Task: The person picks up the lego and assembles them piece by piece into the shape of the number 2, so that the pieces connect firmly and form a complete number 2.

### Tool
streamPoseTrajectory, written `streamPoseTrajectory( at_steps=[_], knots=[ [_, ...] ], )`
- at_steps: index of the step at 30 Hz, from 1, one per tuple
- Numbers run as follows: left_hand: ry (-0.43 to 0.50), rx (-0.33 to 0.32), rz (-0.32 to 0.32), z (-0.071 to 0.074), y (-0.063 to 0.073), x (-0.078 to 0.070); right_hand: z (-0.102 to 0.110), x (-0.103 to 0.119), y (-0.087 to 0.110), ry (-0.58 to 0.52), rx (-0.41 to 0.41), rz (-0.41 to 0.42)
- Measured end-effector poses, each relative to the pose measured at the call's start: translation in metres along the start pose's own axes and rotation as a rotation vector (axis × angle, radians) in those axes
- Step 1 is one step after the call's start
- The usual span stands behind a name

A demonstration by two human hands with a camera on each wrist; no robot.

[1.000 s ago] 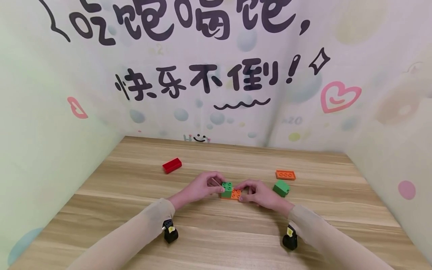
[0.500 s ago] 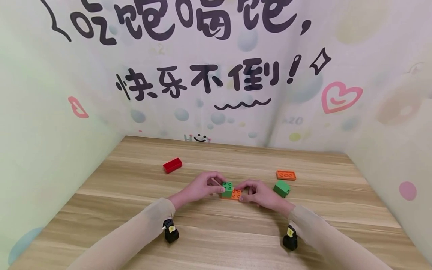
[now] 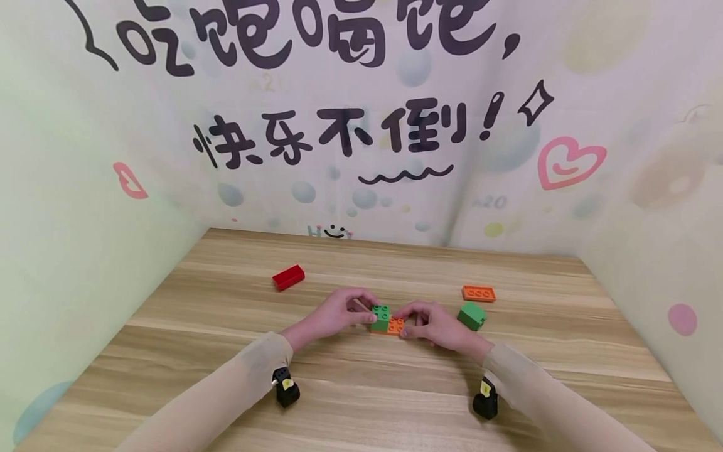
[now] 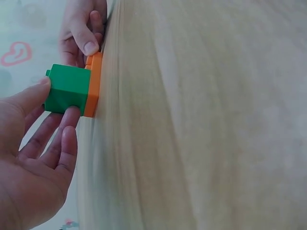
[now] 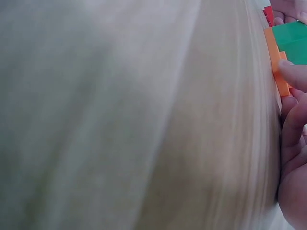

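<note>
A square green building block (image 3: 380, 324) sits on the left half of a flat orange building brick (image 3: 395, 326), whose right-hand studs stay uncovered. My left hand (image 3: 334, 312) holds the green block between thumb and fingers; in the left wrist view the thumb presses near its studded top and fingertips support the side of the green block (image 4: 68, 91). From the right, my right hand (image 3: 443, 326) pinches the free end of the orange brick. In the right wrist view, its thumb lies against the orange brick (image 5: 272, 45) near the studs.
On the wooden table (image 3: 361, 389), a red brick (image 3: 289, 277) lies at the back left. A second green block (image 3: 471, 316) rests on its side just beyond the right hand, and another orange brick (image 3: 478, 293) lies behind it. A printed cloth (image 3: 361, 207) hangs behind the table.
</note>
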State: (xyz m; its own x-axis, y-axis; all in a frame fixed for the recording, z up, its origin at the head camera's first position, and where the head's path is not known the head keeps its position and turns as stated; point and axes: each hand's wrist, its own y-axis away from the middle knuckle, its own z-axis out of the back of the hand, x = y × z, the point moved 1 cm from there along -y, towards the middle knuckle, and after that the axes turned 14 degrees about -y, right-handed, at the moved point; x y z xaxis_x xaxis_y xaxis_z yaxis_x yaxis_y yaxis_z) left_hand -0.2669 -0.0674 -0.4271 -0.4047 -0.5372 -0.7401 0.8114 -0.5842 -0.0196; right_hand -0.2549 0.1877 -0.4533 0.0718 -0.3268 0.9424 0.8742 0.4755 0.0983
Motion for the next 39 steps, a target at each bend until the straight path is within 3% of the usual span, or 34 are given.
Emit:
streamPoseTrajectory(
  at_steps=[10,17,21,28,39],
  knots=[
    [-0.009,0.052,0.008,0.006,-0.001,-0.003,-0.004,0.004,0.001,-0.003,-0.003,-0.004],
    [-0.069,0.044,-0.1,0.025,0.0,-0.002,-0.002,0.001,-0.001,-0.001,0.004,-0.004],
    [-0.128,0.011,-0.124,0.043,0.003,0.0,-0.001,0.002,-0.001,0.004,0.007,-0.007],
    [-0.204,-0.069,-0.067,0.071,0.01,0.007,-0.001,0.002,0.001,0.003,0.01,-0.007],
    [-0.283,-0.205,-0.058,0.098,0.016,0.029,0.002,0.0,0.0,-0.005,0.011,-0.014]
  ],
)
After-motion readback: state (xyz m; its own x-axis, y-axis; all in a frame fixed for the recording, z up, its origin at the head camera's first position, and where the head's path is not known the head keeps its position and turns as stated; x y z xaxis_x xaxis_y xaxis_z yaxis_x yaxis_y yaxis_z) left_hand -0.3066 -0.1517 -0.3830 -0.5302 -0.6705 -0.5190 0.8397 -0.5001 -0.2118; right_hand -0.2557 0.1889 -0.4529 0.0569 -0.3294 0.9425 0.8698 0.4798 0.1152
